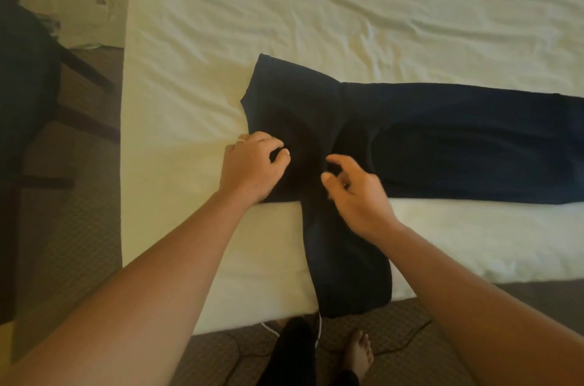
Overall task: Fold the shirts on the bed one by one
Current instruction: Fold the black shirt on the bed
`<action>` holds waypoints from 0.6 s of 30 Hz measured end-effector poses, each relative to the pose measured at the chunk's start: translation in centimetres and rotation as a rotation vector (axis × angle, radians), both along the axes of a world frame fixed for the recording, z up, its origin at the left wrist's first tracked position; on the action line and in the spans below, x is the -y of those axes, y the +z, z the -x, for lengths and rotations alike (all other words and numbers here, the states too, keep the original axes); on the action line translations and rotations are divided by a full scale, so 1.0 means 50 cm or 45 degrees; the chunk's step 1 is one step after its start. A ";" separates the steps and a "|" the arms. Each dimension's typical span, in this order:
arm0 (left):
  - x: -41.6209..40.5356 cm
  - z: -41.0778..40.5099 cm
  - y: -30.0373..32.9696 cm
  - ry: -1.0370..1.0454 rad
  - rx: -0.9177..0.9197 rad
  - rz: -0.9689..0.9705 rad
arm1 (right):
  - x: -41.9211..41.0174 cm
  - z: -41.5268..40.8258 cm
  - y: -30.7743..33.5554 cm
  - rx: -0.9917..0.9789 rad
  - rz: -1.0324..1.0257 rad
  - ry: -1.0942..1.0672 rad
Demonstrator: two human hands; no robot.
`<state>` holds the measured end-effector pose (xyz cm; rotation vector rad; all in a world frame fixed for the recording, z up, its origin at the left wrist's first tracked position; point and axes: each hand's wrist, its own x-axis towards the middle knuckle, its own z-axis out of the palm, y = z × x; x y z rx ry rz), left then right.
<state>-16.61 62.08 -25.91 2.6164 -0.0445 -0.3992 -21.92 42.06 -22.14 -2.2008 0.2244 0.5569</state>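
A single dark navy shirt point(442, 139) lies on the bed point(316, 22), its body stretching flat toward 3 o'clock and one long part hanging over the near edge toward 6 o'clock. The left hand point(252, 164) rests on the shirt's near corner at about 9 o'clock of the cloth, fingers curled down into the fabric as if pinching it; whether cloth is really held is hard to tell. The right hand point(357, 193) sits just beside it, at 3 o'clock from the left, over the spot where the hanging part meets the body, thumb and fingers bent and spread, closed on nothing that shows.

Count: one shirt, two hands, one bare foot point(358, 354) on the floor at 6 o'clock.

The bed wears a wrinkled white sheet. Patterned brown carpet point(69, 243) runs along 9 o'clock, where a dark chair point(28, 76) stands.
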 end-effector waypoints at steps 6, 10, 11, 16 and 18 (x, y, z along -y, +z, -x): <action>0.000 -0.147 0.017 0.032 0.261 -0.085 | 0.050 -0.165 -0.019 0.374 0.358 -0.030; -0.012 -0.260 0.025 -0.179 0.187 -0.271 | 0.084 -0.268 -0.030 0.316 0.463 0.001; -0.015 -0.282 0.024 -0.231 0.146 -0.312 | 0.091 -0.288 -0.034 0.256 0.488 0.044; -0.026 -0.348 -0.008 -0.315 -0.042 -0.420 | 0.111 -0.359 -0.060 0.021 0.635 0.233; -0.035 -0.362 -0.017 -0.205 0.007 -0.416 | 0.116 -0.373 -0.065 0.082 0.616 0.079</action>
